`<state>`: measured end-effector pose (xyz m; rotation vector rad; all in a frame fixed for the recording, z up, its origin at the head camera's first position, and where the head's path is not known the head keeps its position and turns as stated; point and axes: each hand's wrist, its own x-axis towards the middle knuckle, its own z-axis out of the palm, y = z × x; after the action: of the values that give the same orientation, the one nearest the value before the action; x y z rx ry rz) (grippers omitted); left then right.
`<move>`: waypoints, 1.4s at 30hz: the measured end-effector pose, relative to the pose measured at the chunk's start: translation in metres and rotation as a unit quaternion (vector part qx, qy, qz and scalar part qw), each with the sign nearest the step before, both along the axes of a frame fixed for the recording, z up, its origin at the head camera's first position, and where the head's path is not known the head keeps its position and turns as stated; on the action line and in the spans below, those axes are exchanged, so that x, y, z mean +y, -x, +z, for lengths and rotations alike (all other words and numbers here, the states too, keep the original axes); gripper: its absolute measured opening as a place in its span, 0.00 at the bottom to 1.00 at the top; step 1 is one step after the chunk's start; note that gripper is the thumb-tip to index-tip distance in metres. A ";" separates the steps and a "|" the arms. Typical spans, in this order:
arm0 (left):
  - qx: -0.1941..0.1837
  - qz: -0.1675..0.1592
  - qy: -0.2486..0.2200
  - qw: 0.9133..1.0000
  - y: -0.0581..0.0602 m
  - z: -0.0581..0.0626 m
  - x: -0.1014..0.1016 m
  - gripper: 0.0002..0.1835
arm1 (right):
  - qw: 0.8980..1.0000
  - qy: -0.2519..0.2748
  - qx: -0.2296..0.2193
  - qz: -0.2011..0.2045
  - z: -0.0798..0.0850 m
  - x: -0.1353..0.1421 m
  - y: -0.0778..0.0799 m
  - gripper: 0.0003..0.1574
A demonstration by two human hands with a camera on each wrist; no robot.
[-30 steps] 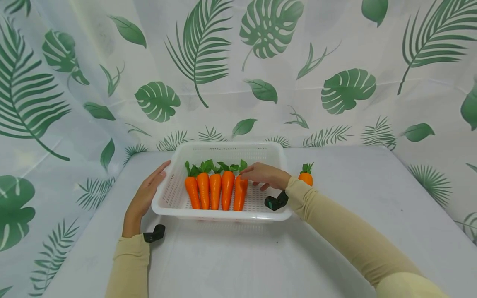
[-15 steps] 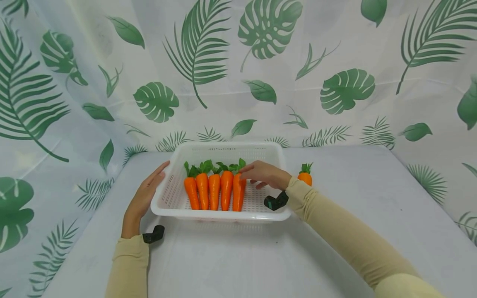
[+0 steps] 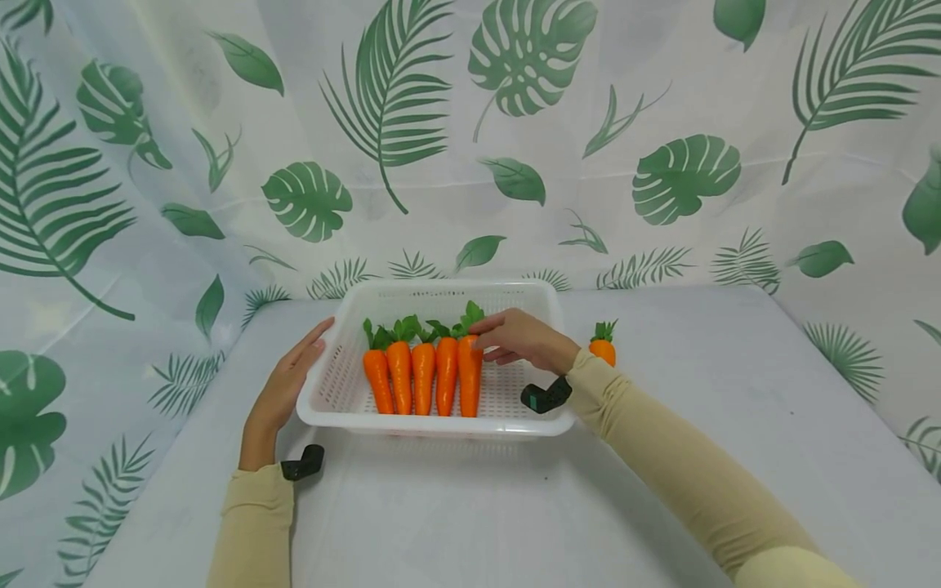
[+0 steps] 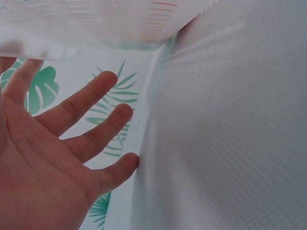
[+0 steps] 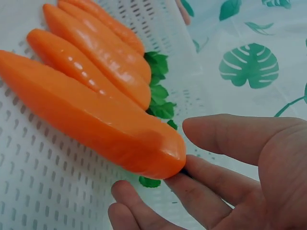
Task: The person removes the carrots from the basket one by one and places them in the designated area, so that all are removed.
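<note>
Several orange carrots with green leafy tops lie side by side in a white plastic basket point(image 3: 441, 424). My right hand point(image 3: 525, 339) reaches into the basket at the leafy end of the rightmost carrot point(image 3: 470, 380). In the right wrist view its fingertips point(image 5: 184, 184) touch that carrot's blunt end from below, while the thumb stands a little apart from it. Outside the basket's left side is my left hand point(image 3: 283, 384), its fingertips by the rim. In the left wrist view the fingers point(image 4: 103, 129) are spread, and the thumb is mostly out of frame.
Another carrot point(image 3: 603, 351) lies on the white table point(image 3: 470, 506), right of the basket and partly hidden behind my right sleeve. A leaf-printed curtain point(image 3: 441, 188) hangs behind the table. Black wrist cameras point(image 3: 547, 396) sit on both wrists.
The rightmost carrot has straightened and shifted slightly left towards its neighbours, its leaves now higher. My right fingers have moved slightly at its top. The left hand stays by the basket.
</note>
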<state>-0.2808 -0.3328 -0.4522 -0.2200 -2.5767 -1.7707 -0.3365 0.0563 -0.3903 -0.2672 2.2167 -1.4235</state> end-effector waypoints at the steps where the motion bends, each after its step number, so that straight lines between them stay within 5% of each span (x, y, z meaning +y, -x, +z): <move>1: -0.001 0.000 0.001 1.000 0.000 0.000 0.000 0.33 | 1.000 0.004 0.000 -0.001 0.000 0.000 0.000 0.31; 27: -0.005 0.005 0.001 1.000 -0.001 0.000 0.001 0.33 | 0.991 0.114 0.045 -0.045 0.000 0.006 0.001 0.25; 42: -0.006 0.009 0.006 1.000 0.000 -0.001 0.000 0.32 | 0.972 0.209 0.005 -0.104 0.006 0.007 0.000 0.24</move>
<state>-0.2808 -0.3328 -0.4533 -0.1867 -2.5902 -1.7580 -0.3370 0.0633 -0.3839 -0.1850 1.9775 -2.0061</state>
